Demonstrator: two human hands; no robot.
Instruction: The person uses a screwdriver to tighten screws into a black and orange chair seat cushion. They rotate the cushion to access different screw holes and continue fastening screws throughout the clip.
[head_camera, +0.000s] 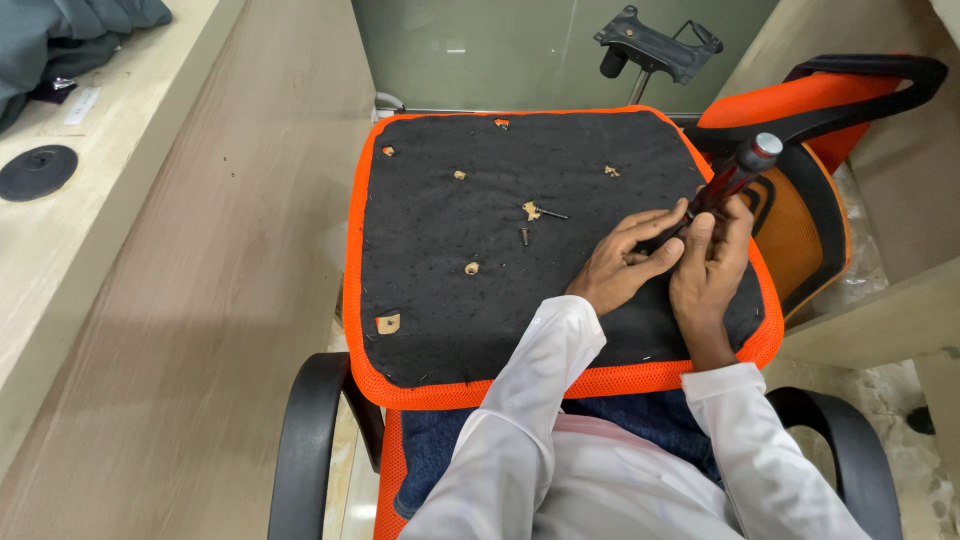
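Right of centre in the frame, the right hand (712, 262) wraps around the dark shaft of a red-handled screwdriver (733, 178), tilted so its tip meets the upturned seat base (450, 290), while the left hand (622, 262) curls its fingers close round the lower shaft, seemingly to steady the tip. A loose screw (524, 235) lies near the middle of the black underside, within reach. Beyond, at the top, a black metal chair mechanism (655, 42) waits apart.
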